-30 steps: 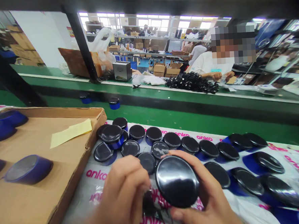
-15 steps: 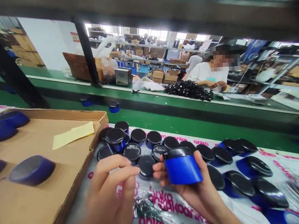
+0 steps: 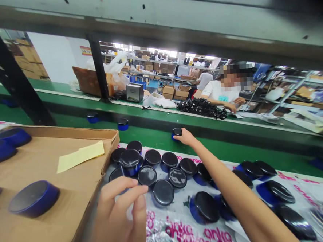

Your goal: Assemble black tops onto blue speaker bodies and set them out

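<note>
Our right grip (image 3: 184,137) sits closed over a black-lidded blue jar (image 3: 176,133) on the green conveyor belt (image 3: 151,138); our left grip (image 3: 119,211) hangs half-curled, empty, beside the lidded jars (image 3: 152,157) on the printed plastic sheet (image 3: 181,232)

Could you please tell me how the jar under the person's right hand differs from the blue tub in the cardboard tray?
The jar has a glossy black top, while the tub shows a dull grey face. The jar stands on the green conveyor belt, while the tub sits in the cardboard tray. The right hand touches the jar, but no hand touches the tub. Both are round with blue sides.
</note>
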Demonstrator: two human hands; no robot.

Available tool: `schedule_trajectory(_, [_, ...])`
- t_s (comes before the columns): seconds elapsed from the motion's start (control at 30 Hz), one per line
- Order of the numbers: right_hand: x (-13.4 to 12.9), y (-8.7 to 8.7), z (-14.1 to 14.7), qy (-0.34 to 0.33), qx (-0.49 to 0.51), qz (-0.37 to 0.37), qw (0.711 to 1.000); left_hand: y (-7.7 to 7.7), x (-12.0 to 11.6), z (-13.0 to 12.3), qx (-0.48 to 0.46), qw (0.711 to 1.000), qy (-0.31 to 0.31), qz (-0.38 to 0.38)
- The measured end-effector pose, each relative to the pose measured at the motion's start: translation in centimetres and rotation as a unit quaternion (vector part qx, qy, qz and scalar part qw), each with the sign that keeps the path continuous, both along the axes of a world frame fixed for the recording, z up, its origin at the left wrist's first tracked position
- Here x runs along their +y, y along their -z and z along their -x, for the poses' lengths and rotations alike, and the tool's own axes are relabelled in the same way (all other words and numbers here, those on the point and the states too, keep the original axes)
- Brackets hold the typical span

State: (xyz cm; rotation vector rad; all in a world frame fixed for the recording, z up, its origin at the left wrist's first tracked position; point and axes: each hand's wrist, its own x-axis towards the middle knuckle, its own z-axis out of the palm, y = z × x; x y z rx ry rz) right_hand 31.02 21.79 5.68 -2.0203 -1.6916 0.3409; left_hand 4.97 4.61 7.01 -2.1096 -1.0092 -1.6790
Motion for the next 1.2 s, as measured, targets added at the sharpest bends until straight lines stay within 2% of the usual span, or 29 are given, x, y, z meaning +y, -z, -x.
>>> schedule_trajectory(0.1, [-2.3,-1.6,0.4,-0.038,-0.071,0.048,0.996,-0.1,0.1,0.1,-0.013,1.000,-0.001,0.016])
schedule_trajectory(0.17, [-5.4,-2.9,1.0,-0.099,-0.101,0.087,0.986,-0.3,0.0,0.2,0.011,1.000,0.007,0.016])
schedule_trajectory(0.23, [-9.3,-3.4,1.9,-0.175,-0.112,0.160,0.965,-0.6,-0.2,0.2,0.025,1.000,0.004,0.018])
schedule_trajectory(0.3, [-12.8,-2.8,3.2,-0.205,-0.124,0.197,0.951,-0.8,-0.3,0.1,0.024,1.000,-0.001,0.019])
schedule_trajectory(0.37, [-15.3,-1.3,4.3,-0.180,-0.146,0.178,0.956,-0.7,-0.3,-0.1,0.011,1.000,-0.005,0.020])
schedule_trajectory(0.47, [-16.8,1.1,4.9,-0.137,-0.148,0.114,0.973,-0.4,0.0,-0.5,-0.024,0.999,-0.013,0.020])
schedule_trajectory(0.53, [-17.0,1.7,4.2,-0.130,-0.122,0.061,0.982,-0.3,0.2,-0.7,-0.041,0.999,-0.014,0.023])
schedule_trajectory(0.6, [-17.3,1.3,3.0,-0.125,-0.080,0.008,0.989,-0.2,0.4,-1.0,-0.036,0.998,0.029,0.050])
schedule_trajectory(0.67, [-18.1,0.3,1.9,-0.116,-0.033,-0.021,0.993,-0.2,0.3,-1.2,0.008,0.985,0.115,0.131])
schedule_trajectory(0.73, [-19.5,-0.7,1.2,-0.128,0.061,-0.008,0.990,-0.2,0.1,-1.5,0.089,0.949,0.195,0.233])
schedule_trajectory(0.8, [-21.0,-1.1,1.3,-0.158,0.197,0.030,0.967,-0.2,-0.3,-1.8,0.150,0.909,0.245,0.302])
schedule_trajectory(0.87, [-22.3,-1.2,1.7,-0.156,0.290,0.050,0.943,-0.2,-0.6,-2.2,0.153,0.884,0.294,0.330])
schedule_trajectory(0.9, [-22.8,-1.1,2.0,-0.146,0.295,0.046,0.943,-0.2,-0.6,-2.4,0.131,0.876,0.316,0.339])
schedule_trajectory(0.97, [-23.1,-1.0,2.5,-0.148,0.234,-0.014,0.961,-0.2,-0.6,-2.6,0.082,0.868,0.340,0.353])
schedule_trajectory(1.03, [-23.0,-0.9,2.8,-0.173,0.132,-0.126,0.968,-0.1,-0.5,-2.8,0.057,0.871,0.332,0.358])
schedule_trajectory(1.1, [-22.7,-0.8,3.1,-0.194,0.035,-0.234,0.952,-0.1,-0.4,-2.9,0.055,0.882,0.312,0.349])
schedule_trajectory(1.2, [-22.7,-0.8,3.7,-0.215,-0.058,-0.332,0.917,0.0,-0.5,-3.0,0.047,0.890,0.282,0.354])
